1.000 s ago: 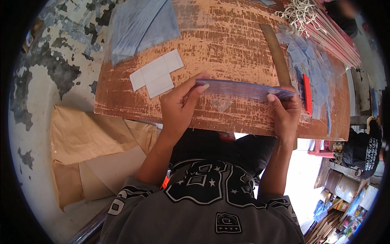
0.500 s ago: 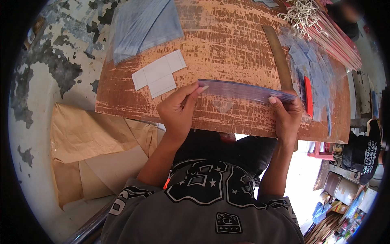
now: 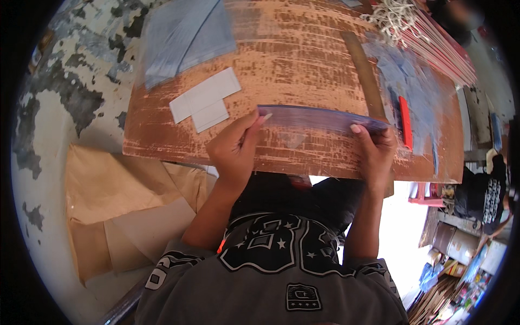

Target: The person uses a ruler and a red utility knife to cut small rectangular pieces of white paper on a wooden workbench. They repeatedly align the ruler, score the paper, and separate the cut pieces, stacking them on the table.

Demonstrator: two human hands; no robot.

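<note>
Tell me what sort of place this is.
Likely a small workshop: a scuffed worktable bears heaped bluish plastic-looking pieces, and over it the left hand and right hand hold a translucent strip.

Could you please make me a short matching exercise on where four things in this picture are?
Things
1. Long plastic piece
2. White flat piece
3. Red narrow object
4. White strings

Places
A. Tangled by the thin pinkish rods
B. Held between the left hand and the right hand
C. On the right part of the table, by the bluish scraps
D. On the left part of the table, near the larger bluish sheets

Pairs: 1-B, 2-D, 3-C, 4-A
</note>
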